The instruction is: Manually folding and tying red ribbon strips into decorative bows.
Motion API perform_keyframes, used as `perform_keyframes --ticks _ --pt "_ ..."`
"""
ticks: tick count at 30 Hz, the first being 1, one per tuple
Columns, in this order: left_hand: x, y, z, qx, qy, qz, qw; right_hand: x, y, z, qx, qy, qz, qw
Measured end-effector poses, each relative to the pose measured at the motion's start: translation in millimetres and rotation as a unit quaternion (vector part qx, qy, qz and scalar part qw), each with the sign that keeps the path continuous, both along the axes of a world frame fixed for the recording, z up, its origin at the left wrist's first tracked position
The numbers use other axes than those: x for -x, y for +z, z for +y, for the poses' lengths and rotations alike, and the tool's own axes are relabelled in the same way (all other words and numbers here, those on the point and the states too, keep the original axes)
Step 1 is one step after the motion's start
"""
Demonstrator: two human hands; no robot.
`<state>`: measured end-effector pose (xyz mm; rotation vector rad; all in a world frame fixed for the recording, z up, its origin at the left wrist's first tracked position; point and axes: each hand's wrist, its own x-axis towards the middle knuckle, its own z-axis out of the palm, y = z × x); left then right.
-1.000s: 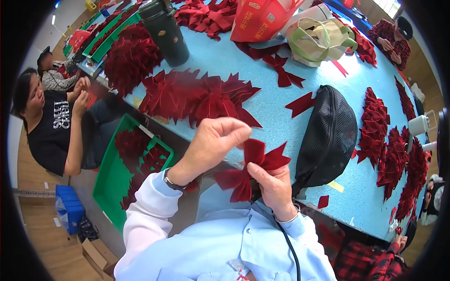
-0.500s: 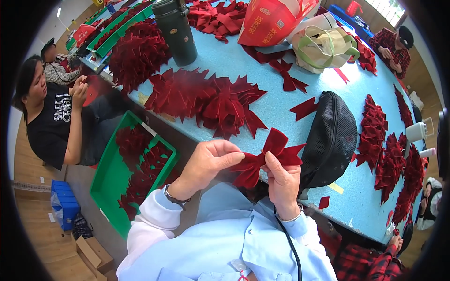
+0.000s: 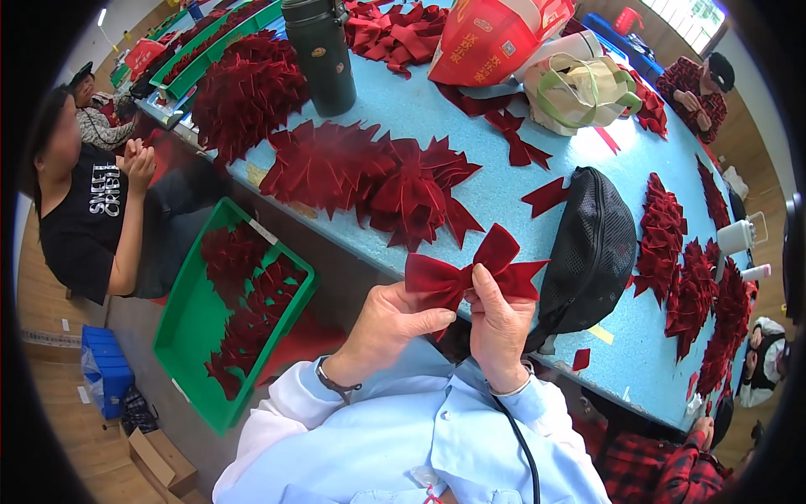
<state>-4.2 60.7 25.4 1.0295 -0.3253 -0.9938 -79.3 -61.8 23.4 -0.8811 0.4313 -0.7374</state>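
A dark red velvet bow (image 3: 497, 249) is held up in front of me, near the table's front edge. My right hand (image 3: 501, 332) pinches it at the centre knot, thumb on the front and fingers hidden behind. Below the bow's left loop, my left hand (image 3: 382, 332) is closed, its thumb lying along the lower tail and its fingers partly behind the ribbon. A pile of red bows (image 3: 411, 189) lies on the light blue table (image 3: 504, 206) just beyond my hands. One single bow (image 3: 516, 139) rests farther back.
A black mesh bag (image 3: 592, 252) stands right of my hands. Behind are a dark green bottle (image 3: 323, 63), a red paper bag (image 3: 478, 42) and a cream tote (image 3: 571, 97). At left, a green crate (image 3: 197, 336) holds bows; a person (image 3: 101, 193) sits beside it. Others sit around the table.
My left hand has moved down from the bow's left side to below its left loop. That loop now shows spread out to the left. The right hand keeps its pinch.
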Motion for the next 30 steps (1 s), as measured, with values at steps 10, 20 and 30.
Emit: perform_keyframes --ticks 10,20,30 --pt "7.8 -10.6 -1.4 0.052 0.003 0.035 0.998 2.0 -7.6 -1.5 -0.027 0.009 0.030 0.999" --pt "9.7 -15.7 -5.0 0.046 -0.003 0.025 0.999 2.7 -6.5 -4.2 -0.058 0.013 0.028 0.998" --pt "2.7 -28.0 -5.5 0.044 -0.039 -0.001 0.998 2.1 -8.3 -7.0 -0.073 0.021 0.018 0.997"
